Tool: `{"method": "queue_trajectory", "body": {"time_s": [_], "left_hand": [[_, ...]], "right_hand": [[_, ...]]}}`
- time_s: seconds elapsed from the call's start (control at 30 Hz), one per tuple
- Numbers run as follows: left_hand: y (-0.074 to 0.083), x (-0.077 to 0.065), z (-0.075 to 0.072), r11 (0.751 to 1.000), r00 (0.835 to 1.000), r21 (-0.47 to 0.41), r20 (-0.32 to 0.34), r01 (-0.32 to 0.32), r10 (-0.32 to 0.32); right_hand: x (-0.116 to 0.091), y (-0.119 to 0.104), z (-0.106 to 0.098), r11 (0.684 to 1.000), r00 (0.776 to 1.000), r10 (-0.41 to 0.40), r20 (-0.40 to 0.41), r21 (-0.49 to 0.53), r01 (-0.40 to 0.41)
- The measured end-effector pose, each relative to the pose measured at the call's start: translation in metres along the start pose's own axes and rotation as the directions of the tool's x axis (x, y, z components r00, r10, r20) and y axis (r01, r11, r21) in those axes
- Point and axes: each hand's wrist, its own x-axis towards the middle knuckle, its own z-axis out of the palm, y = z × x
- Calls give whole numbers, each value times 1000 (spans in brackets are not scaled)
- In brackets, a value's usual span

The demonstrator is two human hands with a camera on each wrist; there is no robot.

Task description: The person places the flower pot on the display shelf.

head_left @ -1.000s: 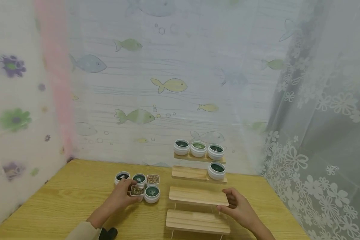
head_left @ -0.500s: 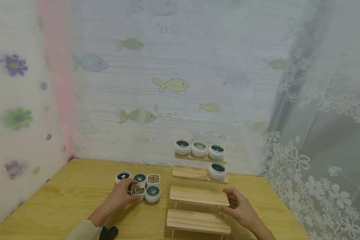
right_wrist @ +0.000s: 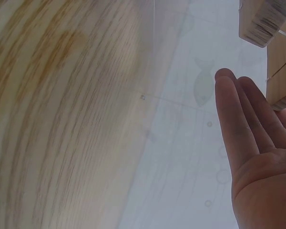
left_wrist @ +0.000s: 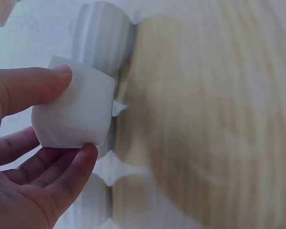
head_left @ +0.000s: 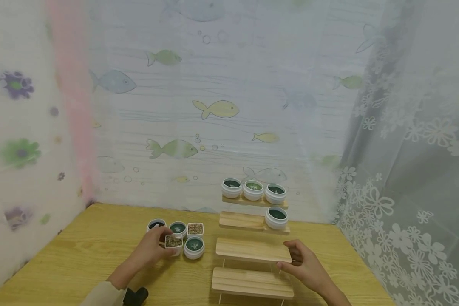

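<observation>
Left grip [head_left: 151,247], square pot [head_left: 174,247] pinched at fingertips [left_wrist: 88,157]

A small square white pot [left_wrist: 78,112], filled with speckled brown granules [head_left: 174,241], is held mouth-up by the left hand [head_left: 150,247]. To its right, a four-tiered wooden stand [head_left: 252,247] is set on the desk [head_left: 80,246], its third plank [head_left: 248,252] from the top gripped by the right hand [head_left: 305,265].

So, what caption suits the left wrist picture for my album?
Left fingers grip a square white pot beside other white pots standing on a wood-grained table.
</observation>
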Motion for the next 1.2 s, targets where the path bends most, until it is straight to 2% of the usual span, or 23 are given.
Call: {"method": "queue_trajectory", "body": {"time_s": [0.23,0.47,0.53,0.73,0.97,1.07,1.2], "left_hand": [[10,0,-10,999,1000,-21,-5,-29,29],[26,-2,-15,996,999,-84,-15,-36,35],[31,-3,-16,993,998,-104,-13,-58,57],[50,-5,-16,979,992,-162,-22,-123,121],[72,-10,-13,973,988,-175,-9,-151,152],[81,-10,-10,964,981,-181,-8,-194,196],[94,-6,-5,946,959,-165,4,-279,283]], "right_hand": [[0,1,0,1000,1000,0,-2,0,0],[0,0,0,1000,1000,-3,2,-2,3],[0,0,0,1000,1000,-3,1,-4,3],[0,0,0,1000,1000,-4,-2,-11,4],[1,-1,-1,1000,1000,-6,2,-8,6],[1,-2,0,1000,1000,-4,8,1,4],[0,-2,0,1000,1000,4,9,-1,-4]]}}
